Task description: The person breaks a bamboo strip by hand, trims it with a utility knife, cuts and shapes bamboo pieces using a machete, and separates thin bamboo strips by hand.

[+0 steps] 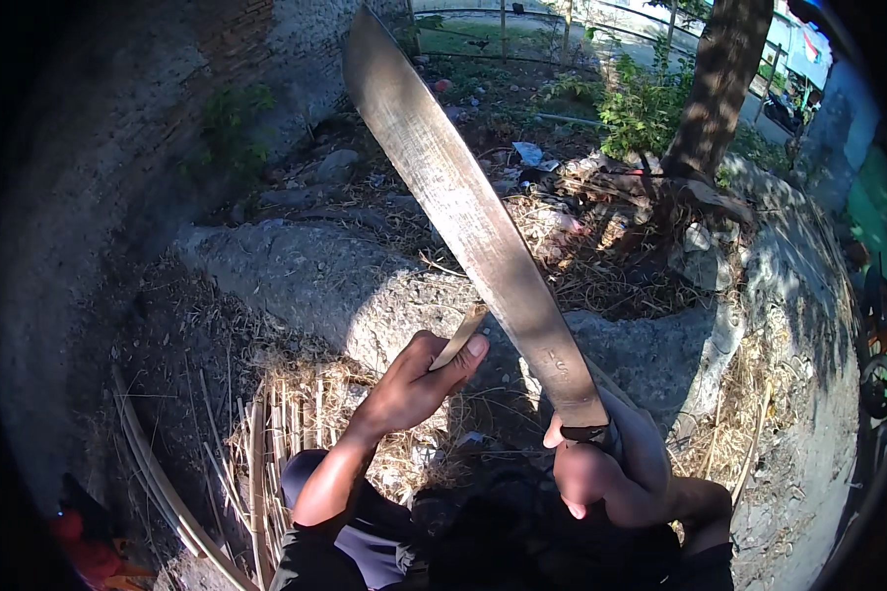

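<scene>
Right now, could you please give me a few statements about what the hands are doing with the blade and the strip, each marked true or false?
1. The right hand grips the handle of a long machete. True.
2. The machete blade points down toward the ground. False: it points up and away, toward the upper left of the view.
3. The left hand holds a thin bamboo strip against the blade. True.
4. The pile of bamboo strips lies to the person's right. False: it lies on the ground at the left, below the left hand.
5. A tree trunk stands at the upper right. True.
</scene>
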Demonstrator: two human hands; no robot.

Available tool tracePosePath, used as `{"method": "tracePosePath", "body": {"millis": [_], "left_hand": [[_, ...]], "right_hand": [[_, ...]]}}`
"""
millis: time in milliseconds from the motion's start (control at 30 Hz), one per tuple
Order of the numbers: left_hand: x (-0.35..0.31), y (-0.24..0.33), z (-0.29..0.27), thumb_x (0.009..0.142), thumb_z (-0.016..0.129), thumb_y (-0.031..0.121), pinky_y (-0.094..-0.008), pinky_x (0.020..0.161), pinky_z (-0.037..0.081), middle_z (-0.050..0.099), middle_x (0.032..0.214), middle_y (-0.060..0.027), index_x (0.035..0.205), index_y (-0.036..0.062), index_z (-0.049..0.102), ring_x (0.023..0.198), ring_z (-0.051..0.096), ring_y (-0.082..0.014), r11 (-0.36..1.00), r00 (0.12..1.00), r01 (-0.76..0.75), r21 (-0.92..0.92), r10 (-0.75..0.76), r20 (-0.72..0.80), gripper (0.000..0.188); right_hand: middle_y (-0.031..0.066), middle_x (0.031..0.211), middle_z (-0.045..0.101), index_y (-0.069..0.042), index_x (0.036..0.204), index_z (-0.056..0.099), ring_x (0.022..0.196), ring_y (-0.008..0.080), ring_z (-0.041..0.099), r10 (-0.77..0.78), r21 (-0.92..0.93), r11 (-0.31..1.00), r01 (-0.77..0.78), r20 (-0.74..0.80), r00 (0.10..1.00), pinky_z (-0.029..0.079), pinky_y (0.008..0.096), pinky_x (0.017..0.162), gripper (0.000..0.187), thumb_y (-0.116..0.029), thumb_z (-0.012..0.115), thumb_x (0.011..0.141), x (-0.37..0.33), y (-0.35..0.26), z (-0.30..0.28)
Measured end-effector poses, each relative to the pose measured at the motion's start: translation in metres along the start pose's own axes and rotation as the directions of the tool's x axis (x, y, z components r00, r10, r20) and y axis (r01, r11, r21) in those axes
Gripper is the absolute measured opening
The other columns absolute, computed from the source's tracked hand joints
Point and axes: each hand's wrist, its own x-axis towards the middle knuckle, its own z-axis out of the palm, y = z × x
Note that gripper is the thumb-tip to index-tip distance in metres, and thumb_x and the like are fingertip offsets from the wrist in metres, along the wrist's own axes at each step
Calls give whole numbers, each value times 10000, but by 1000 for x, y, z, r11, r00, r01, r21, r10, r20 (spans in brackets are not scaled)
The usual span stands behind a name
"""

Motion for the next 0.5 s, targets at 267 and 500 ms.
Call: {"method": "tracePosePath", "body": {"millis": [267, 500], "left_hand": [[-2, -8, 0, 1011, 592, 599, -356, 581, 393, 494, 596, -28, 706, 3, 593, 591, 473, -149, 996, 999, 26, -84, -29, -34, 669], [-2, 1, -10, 1010, 509, 679, -303, 576, 306, 400, 742, 41, 859, 35, 549, 643, 360, -109, 900, 900, -421, -108, 430, 72, 662]], "right_hand": [[36, 607, 593, 27, 1171, 545, 504, 85, 565, 33, 24, 999, -33, -19, 999, 417, 258, 493, 211, -144, 565, 1051, -1, -1, 5], [29, 615, 570, 32, 1157, 542, 510, 87, 562, 104, 128, 987, -97, -42, 994, 431, 260, 501, 217, -160, 546, 1056, 2, 4, 4]]}}
